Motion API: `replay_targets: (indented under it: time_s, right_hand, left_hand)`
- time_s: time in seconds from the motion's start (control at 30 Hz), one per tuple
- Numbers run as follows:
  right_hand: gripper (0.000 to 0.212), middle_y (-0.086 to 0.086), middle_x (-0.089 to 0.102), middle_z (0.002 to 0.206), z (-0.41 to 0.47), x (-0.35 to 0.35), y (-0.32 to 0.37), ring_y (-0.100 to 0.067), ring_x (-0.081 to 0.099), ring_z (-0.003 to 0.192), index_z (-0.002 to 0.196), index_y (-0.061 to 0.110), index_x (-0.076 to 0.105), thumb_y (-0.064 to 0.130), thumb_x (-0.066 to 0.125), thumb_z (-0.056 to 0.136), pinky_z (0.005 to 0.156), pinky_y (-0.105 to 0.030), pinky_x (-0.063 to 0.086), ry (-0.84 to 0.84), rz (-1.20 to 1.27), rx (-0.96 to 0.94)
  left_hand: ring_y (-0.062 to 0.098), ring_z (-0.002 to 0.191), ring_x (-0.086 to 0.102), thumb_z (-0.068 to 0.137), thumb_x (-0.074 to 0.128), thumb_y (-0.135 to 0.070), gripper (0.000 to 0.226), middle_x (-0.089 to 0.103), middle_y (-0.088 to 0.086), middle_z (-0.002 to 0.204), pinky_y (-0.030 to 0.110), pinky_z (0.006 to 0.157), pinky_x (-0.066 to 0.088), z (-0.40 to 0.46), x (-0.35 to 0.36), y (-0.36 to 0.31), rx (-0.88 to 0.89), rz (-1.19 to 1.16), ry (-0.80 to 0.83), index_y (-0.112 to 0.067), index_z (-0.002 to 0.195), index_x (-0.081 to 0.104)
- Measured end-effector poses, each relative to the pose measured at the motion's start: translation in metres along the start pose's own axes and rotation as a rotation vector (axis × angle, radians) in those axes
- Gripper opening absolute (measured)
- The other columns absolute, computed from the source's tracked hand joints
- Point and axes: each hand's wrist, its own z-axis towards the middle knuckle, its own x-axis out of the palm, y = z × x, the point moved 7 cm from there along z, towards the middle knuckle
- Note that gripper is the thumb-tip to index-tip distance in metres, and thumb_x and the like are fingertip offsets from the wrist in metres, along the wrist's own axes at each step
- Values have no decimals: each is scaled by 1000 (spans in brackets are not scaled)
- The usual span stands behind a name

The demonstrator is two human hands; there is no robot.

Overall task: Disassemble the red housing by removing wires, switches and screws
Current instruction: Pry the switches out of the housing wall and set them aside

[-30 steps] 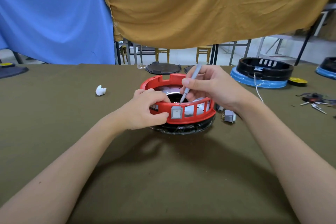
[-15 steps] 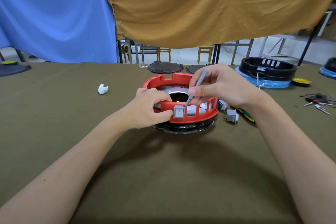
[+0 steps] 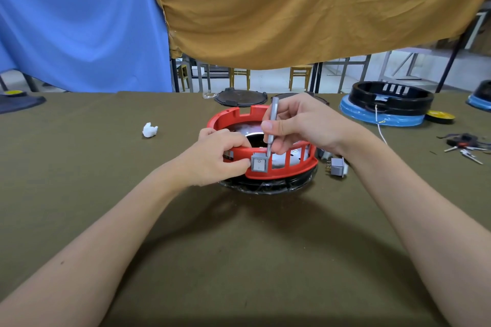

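Both hands on the red housing [image 3: 281,167], screwdriver poking in right behind the switch

The housing sits dead centre of the frame on the olive table [image 3: 239,247], stacked on a black base [image 3: 265,186]. The left hand [image 3: 212,159] comes in from the lower left, fingers curled over the near rim and thumb pressed beside the grey rocker switch [image 3: 259,164] mounted in the housing's front wall, so it's clamped on the housing. The right hand [image 3: 305,125] reaches in from the lower right, wrist bent down, pinching a thin grey screwdriver [image 3: 271,127] between thumb and fingers; it stands nearly upright, tip down just above the switch. A loose grey switch [image 3: 338,167] lies just right of the housing.
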Motion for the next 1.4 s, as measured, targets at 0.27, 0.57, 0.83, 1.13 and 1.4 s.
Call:
replay_targets:
  time_s: [0.27,0.57,0.83,1.13,1.4]
  right_hand:
    - [12,-22,70,80,-13,-3,6,-25,71,69,87,-1,67,9,72,89,70,-33,61,-41,-54,-124]
    - [4,-17,71,77,-9,-2,5,-23,70,64,87,8,71,9,70,90,64,-30,60,-58,-40,-75]
    - [11,2,65,67,-1,5,-2,-11,61,56,90,8,68,15,63,97,60,-23,53,-26,-31,10]
    - [6,-15,70,78,-11,1,18,-23,68,64,89,2,66,6,65,93,64,-28,58,-178,68,-248]
    - [11,-9,70,75,-4,19,16,-17,67,60,87,9,64,17,68,94,62,-29,56,-186,-200,-245]
  left_hand:
    - [-7,97,44,80,49,-45,8,56,-19,83,16,99,18,0,-2,-1,4,4,-13,-40,85,54]
    - [-11,99,38,91,58,-35,4,58,-11,87,18,92,20,-1,-1,-2,10,-9,-10,-33,87,57]
    - [-10,100,38,86,53,-39,14,54,-16,83,6,96,13,0,-1,0,-6,-6,-11,-29,92,60]
    - [-20,95,39,82,53,-44,4,57,-17,86,12,94,20,-1,-2,-2,4,-11,-12,-40,82,53]
    - [-1,92,49,76,58,-52,26,56,-14,86,30,107,21,-1,-2,2,-9,18,-23,-33,93,58]
